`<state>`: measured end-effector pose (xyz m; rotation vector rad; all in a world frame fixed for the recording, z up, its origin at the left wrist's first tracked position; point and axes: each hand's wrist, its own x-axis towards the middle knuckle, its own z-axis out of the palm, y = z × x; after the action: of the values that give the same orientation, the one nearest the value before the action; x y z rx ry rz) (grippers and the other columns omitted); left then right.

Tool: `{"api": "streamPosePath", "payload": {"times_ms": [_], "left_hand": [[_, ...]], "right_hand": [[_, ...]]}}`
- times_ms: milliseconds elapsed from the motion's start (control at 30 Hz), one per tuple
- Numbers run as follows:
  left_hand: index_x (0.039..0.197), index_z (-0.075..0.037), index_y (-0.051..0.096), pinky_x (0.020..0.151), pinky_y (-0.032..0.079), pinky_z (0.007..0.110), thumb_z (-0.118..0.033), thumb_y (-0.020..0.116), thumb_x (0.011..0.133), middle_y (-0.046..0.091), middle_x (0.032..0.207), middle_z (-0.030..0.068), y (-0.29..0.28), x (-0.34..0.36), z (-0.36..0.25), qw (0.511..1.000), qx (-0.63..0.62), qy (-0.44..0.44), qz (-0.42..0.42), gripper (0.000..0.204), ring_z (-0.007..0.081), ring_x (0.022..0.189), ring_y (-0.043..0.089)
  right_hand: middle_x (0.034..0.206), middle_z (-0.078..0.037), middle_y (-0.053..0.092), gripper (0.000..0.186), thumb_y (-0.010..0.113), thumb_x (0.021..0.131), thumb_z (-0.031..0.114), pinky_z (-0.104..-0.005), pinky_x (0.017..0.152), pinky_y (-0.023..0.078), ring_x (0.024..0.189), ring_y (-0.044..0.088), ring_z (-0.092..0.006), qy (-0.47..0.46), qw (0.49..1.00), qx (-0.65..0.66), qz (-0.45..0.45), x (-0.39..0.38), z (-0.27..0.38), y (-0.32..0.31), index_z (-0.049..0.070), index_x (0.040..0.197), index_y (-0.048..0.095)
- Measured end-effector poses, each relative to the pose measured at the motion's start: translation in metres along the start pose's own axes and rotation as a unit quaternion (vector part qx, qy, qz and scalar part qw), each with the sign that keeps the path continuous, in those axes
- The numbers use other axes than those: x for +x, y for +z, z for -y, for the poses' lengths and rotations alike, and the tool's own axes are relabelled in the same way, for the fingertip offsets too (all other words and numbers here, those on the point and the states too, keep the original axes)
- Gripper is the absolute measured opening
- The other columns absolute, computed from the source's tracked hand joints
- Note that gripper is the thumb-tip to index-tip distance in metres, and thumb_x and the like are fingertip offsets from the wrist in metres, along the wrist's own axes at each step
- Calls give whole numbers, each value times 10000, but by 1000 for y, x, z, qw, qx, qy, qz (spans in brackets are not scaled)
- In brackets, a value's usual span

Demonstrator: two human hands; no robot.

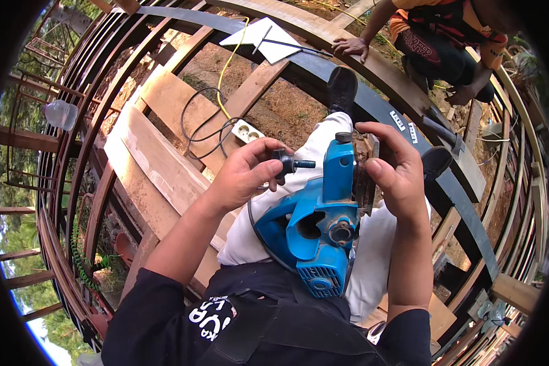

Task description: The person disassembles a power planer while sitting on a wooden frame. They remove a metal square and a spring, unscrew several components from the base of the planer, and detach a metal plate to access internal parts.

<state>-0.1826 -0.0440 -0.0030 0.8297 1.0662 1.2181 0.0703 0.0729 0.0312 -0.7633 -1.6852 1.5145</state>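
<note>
A blue electric hand planer (pixel 311 229) lies tilted across my lap, its flat base side turned to the right and its body marked with dust. My left hand (pixel 247 174) is closed around a black knob (pixel 280 160) between thumb and fingers. From the knob a short threaded stud points right, toward a round hole in the planer's blue front block, with a small gap between them. My right hand (pixel 399 174) grips the front end of the planer by its dusty metal base, fingers behind and thumb in front.
Long wooden boards (pixel 165 177) and dark beams surround me. Ahead lie a white socket strip (pixel 247 131), a yellow cord (pixel 221 97), a looped black cable (pixel 186 125) and a white angular piece (pixel 271 39). Another person (pixel 445 46) crouches at the upper right, one hand on a beam.
</note>
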Motion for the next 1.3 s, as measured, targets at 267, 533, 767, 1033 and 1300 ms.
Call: {"api": "streamPosePath", "payload": {"times_ms": [267, 533, 767, 1033, 1300], "left_hand": [[1287, -8, 499, 835, 535, 340, -183, 688, 874, 624, 1141, 115, -75, -39, 36, 982, -170, 27, -80, 487, 190, 967, 641], [1222, 1, 500, 901, 538, 373, -67, 591, 892, 620, 1142, 131, -201, -107, 113, 909, -100, -25, -404, 349, 229, 1017, 645], [1271, 4, 445, 765, 591, 337, -34, 538, 911, 639, 1058, 147, -233, -152, 168, 857, -64, -97, -502, 373, 242, 913, 692], [1174, 10, 560, 656, 559, 267, -71, 599, 909, 638, 956, 81, -237, -154, 173, 822, 66, -152, -545, 280, 149, 777, 654], [1146, -15, 566, 652, 476, 220, -65, 546, 919, 558, 855, 14, -255, -177, 178, 769, 237, -91, -587, 233, 108, 718, 552]], "right_hand": [[1161, -104, 588, 848, 711, 734, 618, -301, 983, 391, 1084, 562, -181, 24, 998, -60, 4, 2, 2, -3, -47, 1240, 568], [1192, -136, 580, 924, 699, 730, 665, -330, 981, 433, 1095, 588, -207, 49, 996, -75, -5, 1, 4, 2, -66, 1270, 533], [1241, -158, 571, 941, 689, 727, 675, -357, 998, 444, 1132, 585, -229, 51, 996, -77, -16, 1, 2, 10, -60, 1290, 521], [1159, -116, 605, 843, 683, 766, 593, -284, 932, 427, 1034, 590, -174, 29, 997, -75, -4, 4, -1, 2, -49, 1290, 531], [1046, -52, 615, 729, 754, 804, 462, -266, 866, 456, 968, 576, -121, 29, 999, 1, 37, -2, 10, -3, 2, 1322, 524]]}}
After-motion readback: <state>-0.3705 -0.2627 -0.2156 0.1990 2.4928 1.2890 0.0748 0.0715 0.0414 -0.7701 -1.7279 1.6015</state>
